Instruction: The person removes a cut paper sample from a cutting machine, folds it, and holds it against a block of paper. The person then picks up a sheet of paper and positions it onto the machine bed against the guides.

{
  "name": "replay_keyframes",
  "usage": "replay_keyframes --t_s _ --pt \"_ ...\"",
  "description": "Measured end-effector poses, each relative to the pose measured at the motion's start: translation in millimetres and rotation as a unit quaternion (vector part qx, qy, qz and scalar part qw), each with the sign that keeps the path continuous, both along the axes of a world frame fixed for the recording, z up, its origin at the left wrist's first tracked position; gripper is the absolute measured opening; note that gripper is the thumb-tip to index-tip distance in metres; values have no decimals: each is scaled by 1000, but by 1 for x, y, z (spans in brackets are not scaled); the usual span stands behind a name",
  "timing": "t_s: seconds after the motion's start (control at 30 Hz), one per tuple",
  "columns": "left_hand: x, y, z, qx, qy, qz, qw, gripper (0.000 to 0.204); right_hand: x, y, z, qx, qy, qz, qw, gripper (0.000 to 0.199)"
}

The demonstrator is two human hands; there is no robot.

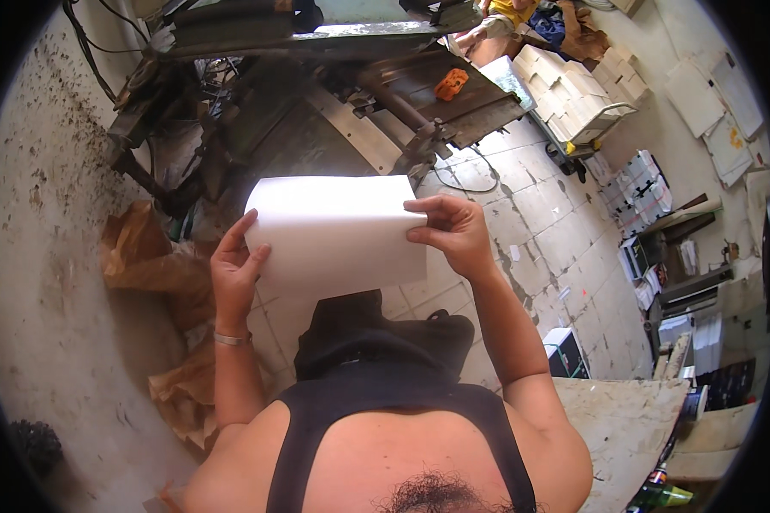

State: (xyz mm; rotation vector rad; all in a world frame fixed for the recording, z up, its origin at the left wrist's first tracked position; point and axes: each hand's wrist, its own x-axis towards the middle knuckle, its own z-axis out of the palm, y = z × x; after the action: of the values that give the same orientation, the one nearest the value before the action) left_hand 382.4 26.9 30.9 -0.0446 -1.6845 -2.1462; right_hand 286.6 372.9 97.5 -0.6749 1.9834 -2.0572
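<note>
Between my two hands is a blank white sheet of paper (pixel 338 231), held up in front of my body; whether it is one sheet or a thin stack I cannot tell. My left hand (pixel 237 263) grips its left edge, thumb on the near face and fingers at the rim. On the opposite side my right hand (pixel 452 231) pinches the right edge near the upper corner between thumb and fingers. The paper's upper left side curves slightly. Just beyond it stands a dark, worn machine (pixel 316 111) with metal bars and plates.
Crumpled brown paper (pixel 154 256) lies along the stained wall at left. An orange rag (pixel 451 84) rests on the machine. Farther right, a trolley (pixel 603 124) carries stacked pale paper blocks. Another person (pixel 496 26) is partly visible behind. A board (pixel 620 427) is at my right.
</note>
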Motion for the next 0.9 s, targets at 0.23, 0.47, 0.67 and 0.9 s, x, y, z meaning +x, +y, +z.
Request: replay_keyframes --t_s 0.23,0.47,0.67,0.9 --pt "6 1 -10 34 -25 17 999 56 -5 -10 1 24 33 14 999 52" --pt "-9 0 -27 109 -6 76 991 57 2 -35 2 52 45 0 998 84" --pt "-41 -22 -26 44 -20 156 987 59 -50 -59 10 172 35 18 984 62" --pt "-78 -63 -58 58 -5 258 964 58 -185 -117 7 261 173 -28 949 57"
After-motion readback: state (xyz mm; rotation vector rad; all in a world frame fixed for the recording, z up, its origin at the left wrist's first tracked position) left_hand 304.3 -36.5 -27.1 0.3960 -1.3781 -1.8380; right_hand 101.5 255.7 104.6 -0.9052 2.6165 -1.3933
